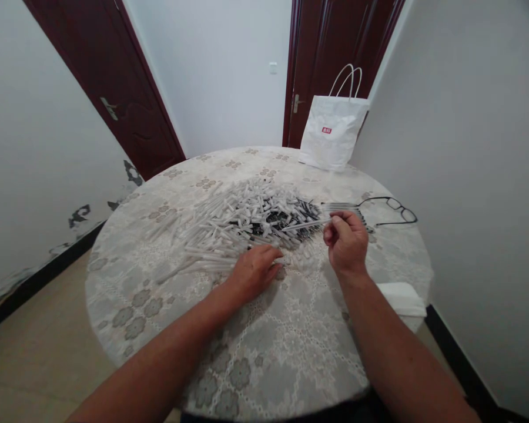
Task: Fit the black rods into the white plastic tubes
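A big heap of clear plastic tubes [220, 226] mixed with small black parts [286, 220] lies across the middle of a round table [264, 346] with a lace-patterned cloth. My left hand [253, 271] rests palm down at the near edge of the heap, fingers on the tubes. My right hand [347, 239] is closed around one thin clear tube [306, 224] that points left toward the heap. A small row of finished tubes [341, 207] lies just beyond my right hand.
Black-framed glasses [394, 210] lie at the table's right side. A white paper bag [332, 132] stands at the far edge. Folded white paper [401, 296] sits near the right rim. Dark red doors stand behind; walls are close on both sides.
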`<state>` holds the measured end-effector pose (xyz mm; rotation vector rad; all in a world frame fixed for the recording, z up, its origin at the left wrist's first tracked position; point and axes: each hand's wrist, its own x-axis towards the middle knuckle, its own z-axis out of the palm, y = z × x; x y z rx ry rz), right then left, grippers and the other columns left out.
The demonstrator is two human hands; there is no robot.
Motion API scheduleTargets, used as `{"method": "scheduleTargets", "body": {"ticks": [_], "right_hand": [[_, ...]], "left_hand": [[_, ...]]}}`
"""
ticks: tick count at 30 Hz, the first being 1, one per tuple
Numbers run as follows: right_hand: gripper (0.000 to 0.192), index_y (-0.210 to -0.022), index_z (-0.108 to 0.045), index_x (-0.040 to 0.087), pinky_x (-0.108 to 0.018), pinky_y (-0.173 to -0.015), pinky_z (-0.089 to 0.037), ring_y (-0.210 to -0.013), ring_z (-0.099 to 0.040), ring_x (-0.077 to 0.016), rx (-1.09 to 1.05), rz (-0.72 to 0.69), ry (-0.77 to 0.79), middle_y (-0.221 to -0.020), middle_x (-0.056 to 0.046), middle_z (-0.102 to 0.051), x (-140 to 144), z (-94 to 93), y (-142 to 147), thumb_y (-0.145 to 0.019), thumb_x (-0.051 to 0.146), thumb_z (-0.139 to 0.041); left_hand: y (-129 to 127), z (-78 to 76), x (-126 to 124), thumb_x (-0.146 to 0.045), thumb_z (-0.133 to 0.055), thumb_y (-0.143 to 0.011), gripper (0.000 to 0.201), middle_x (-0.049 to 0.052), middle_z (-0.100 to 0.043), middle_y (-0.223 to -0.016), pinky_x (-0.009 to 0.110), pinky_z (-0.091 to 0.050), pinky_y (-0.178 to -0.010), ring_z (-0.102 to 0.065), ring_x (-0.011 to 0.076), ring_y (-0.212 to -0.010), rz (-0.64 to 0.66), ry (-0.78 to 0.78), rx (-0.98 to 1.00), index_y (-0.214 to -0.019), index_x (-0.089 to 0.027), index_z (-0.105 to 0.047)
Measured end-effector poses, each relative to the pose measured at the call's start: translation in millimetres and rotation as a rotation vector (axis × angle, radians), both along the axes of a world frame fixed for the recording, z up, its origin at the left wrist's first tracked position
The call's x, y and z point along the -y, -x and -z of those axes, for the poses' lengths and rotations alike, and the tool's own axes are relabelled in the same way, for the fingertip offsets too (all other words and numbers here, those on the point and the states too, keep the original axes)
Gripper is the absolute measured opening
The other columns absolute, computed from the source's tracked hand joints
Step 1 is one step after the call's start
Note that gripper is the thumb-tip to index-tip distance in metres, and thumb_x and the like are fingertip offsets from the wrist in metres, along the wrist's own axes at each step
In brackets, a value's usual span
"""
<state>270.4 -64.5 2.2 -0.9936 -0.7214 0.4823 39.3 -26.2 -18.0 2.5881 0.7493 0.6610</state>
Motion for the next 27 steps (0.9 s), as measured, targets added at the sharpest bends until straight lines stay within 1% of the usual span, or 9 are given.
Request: {"method": "scheduleTargets", "body": {"ticks": [2,5,10,13,16,19,21,24,27], "right_hand": [[0.011,-0.089,-0.060,0.021,-0.018,-0.039,-0.030,-0.041,-0.042,-0.0084,-0.006,0.011,-0.006,-0.051,0.008,-0.050,0,-0.9,-2,-0.083,0.030,-0.062],[0.013,-0.089,-0.059,0.021,-0.018,-0.039,-0.030,-0.041,-0.041,-0.0083,0.012,0.021,-0.001,-0.052,0.008,-0.049,-1,-0.8,-4,-0.083,0.032,-0.062],[0.016,-0.091,-0.059,0.021,-0.018,-0.039,-0.029,-0.041,-0.042,-0.0083,0.005,0.020,0.000,-0.052,0.008,-0.048,-1,-0.9,-5,-0.084,0.035,-0.062],[0.015,-0.090,-0.059,0.021,-0.018,-0.038,-0.029,-0.041,-0.041,-0.0082,-0.027,0.012,-0.005,-0.051,0.008,-0.048,-2,-1.6,-6,-0.083,0.034,-0.063],[0.015,-0.090,-0.060,0.021,-0.018,-0.038,-0.029,-0.041,-0.041,-0.0083,-0.031,0.011,-0.010,-0.051,0.008,-0.048,-1,-2.0,-6,-0.083,0.034,-0.063],[0.015,-0.090,-0.060,0.021,-0.018,-0.038,-0.029,-0.041,-0.041,-0.0083,-0.036,0.009,0.001,-0.051,0.008,-0.048,-1,-2.4,-6,-0.082,0.034,-0.063],[0.016,-0.090,-0.060,0.021,-0.018,-0.037,-0.029,-0.041,-0.041,-0.0083,-0.048,-0.002,0.010,-0.052,0.008,-0.048,-1,-2.7,-6,-0.082,0.034,-0.064],[0.016,-0.090,-0.060,0.021,-0.018,-0.038,-0.029,-0.042,-0.042,-0.0084,-0.060,-0.037,0.019,-0.053,0.008,-0.049,0,-2.9,-5,-0.082,0.034,-0.064],[0.018,-0.090,-0.060,0.021,-0.018,-0.038,-0.030,-0.043,-0.044,-0.0086,-0.050,-0.105,0.037,-0.055,0.007,-0.051,2,-2.9,-1,-0.082,0.036,-0.065]], "left_hand": [[-12,0.6,8,-0.027,-0.059,-0.092,0.023,0.011,-0.068,-0.108,0.037,-0.047,-0.089,-0.061,0.0259,-0.102,-0.020,-0.077,-0.108,-0.113,-0.022,-0.068],[-30,1.4,15,-0.028,-0.061,-0.091,0.017,0.012,-0.067,-0.101,0.040,-0.046,-0.088,-0.059,0.0276,-0.098,-0.061,-0.179,-0.239,-0.105,-0.021,-0.069],[-48,3.6,15,-0.028,-0.058,-0.093,0.015,0.014,-0.066,-0.093,0.042,-0.044,-0.082,-0.056,0.0298,-0.095,-0.124,-0.257,-0.332,-0.091,-0.019,-0.070],[-51,5.3,14,-0.025,-0.057,-0.093,0.014,0.013,-0.066,-0.092,0.041,-0.043,-0.080,-0.057,0.0299,-0.094,-0.134,-0.271,-0.363,-0.092,-0.020,-0.070],[-52,8.9,15,-0.019,-0.054,-0.093,0.017,0.013,-0.067,-0.093,0.041,-0.043,-0.081,-0.057,0.0298,-0.094,-0.164,-0.280,-0.370,-0.100,-0.019,-0.069],[-49,11.7,15,-0.017,-0.053,-0.091,0.021,0.015,-0.067,-0.097,0.043,-0.044,-0.086,-0.057,0.0309,-0.097,-0.210,-0.245,-0.319,-0.107,-0.016,-0.068],[-42,10.7,11,-0.017,-0.054,-0.090,0.022,0.015,-0.066,-0.099,0.044,-0.044,-0.089,-0.057,0.0306,-0.098,-0.228,-0.196,-0.231,-0.108,-0.015,-0.067],[-23,3.0,5,-0.019,-0.053,-0.092,0.021,0.012,-0.065,-0.101,0.040,-0.047,-0.090,-0.058,0.0261,-0.099,-0.211,-0.073,-0.001,-0.107,-0.017,-0.066],[2,-8.2,2,-0.026,-0.054,-0.094,0.020,0.008,-0.065,-0.103,0.036,-0.048,-0.088,-0.061,0.0219,-0.096,-0.240,0.105,0.221,-0.109,-0.021,-0.066]]}}
